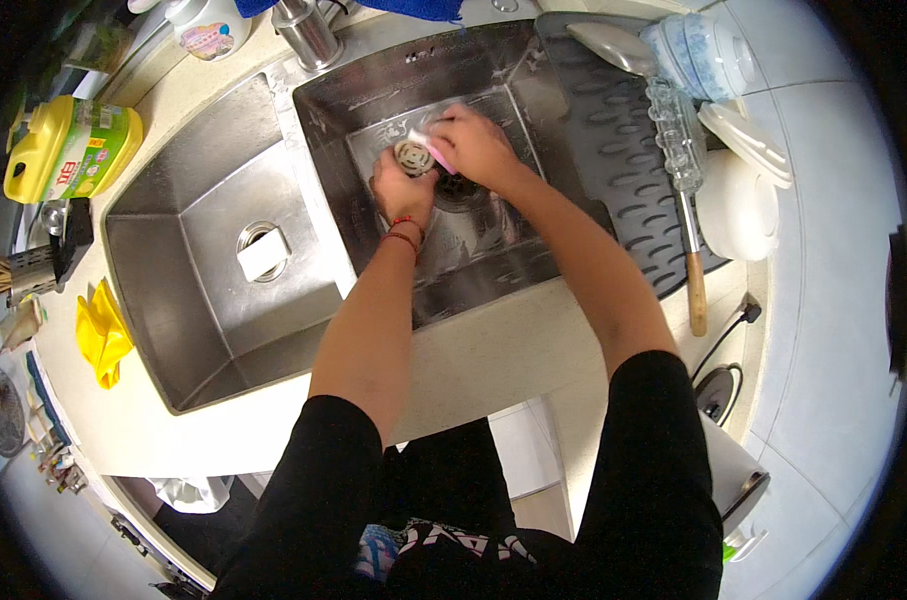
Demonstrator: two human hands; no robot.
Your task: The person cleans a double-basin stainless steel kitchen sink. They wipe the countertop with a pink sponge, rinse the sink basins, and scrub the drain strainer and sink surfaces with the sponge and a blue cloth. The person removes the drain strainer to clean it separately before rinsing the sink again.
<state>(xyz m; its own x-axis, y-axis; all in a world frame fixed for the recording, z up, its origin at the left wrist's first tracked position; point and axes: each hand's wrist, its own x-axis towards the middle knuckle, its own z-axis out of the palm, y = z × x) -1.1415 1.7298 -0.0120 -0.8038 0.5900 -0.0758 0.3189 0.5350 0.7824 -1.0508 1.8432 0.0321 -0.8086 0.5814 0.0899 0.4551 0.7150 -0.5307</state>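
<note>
Over the right basin of the steel sink (425, 300), my left hand (403, 190) is closed around a small round drain strainer (413, 156) with curved slots in its pale face. Against the strainer's right side, my right hand (470, 148) grips a pink and white sponge (440, 155), much of it covered by the fingers. Beneath the hands, a dark drain opening (458, 190) is partly hidden. Wet streaks mark the basin floor around it.
A white block (263, 255) lies over the left basin's drain. Yellow gloves (102, 335) and a yellow jug (73, 150) stand left. On the right, a grey drying mat (613, 130) bears a large spoon (613, 48), and bowls (738, 205) sit alongside. A faucet (308, 35) rises behind.
</note>
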